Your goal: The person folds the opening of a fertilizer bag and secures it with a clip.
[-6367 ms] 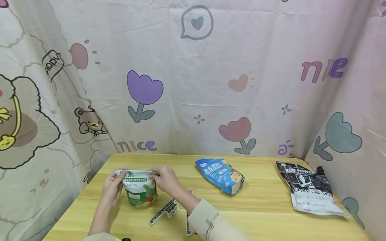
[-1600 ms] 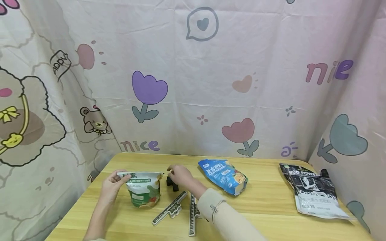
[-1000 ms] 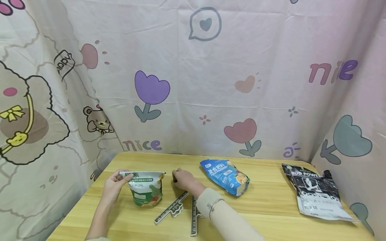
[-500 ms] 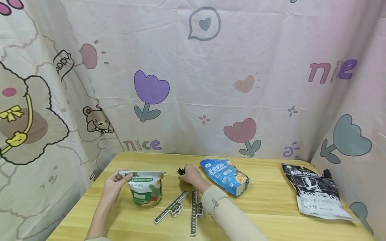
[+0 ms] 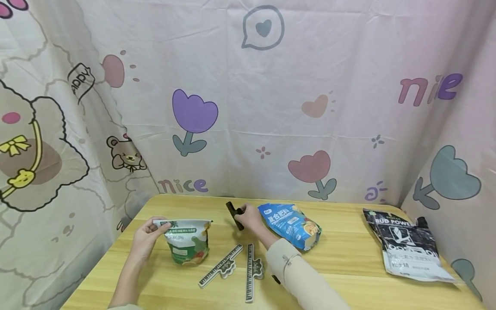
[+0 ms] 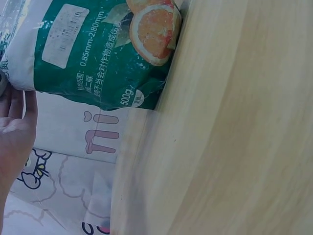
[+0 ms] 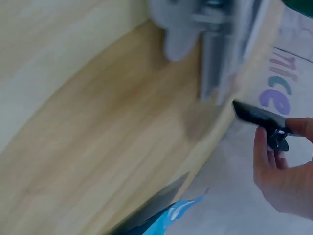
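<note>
My left hand (image 5: 144, 241) pinches the top left corner of a green and white fertilizer bag (image 5: 185, 249), which stands upright on the table. In the left wrist view, the bag's back (image 6: 105, 54) shows, with fingers behind its top edge. My right hand (image 5: 251, 218) holds a long black clip (image 5: 231, 210) off to the bag's right, near the blue bag. Thumb and fingers pinch the clip's handle (image 7: 278, 140) in the right wrist view. Between the hands and nearer me lie two piano-key patterned clips (image 5: 220, 268), one slanted and one (image 5: 249, 275) pointing almost straight at me.
A blue fertilizer bag (image 5: 288, 224) lies just right of my right hand. Farther right lies a black and white bag (image 5: 407, 245). The wooden table (image 5: 341, 241) ends at a printed curtain (image 5: 248, 107) behind and at the sides.
Earlier both hands held the green bag's top corners. My right hand has since left it, picked up the black clip from the table, and moved right while turning it. My left hand keeps its hold.
</note>
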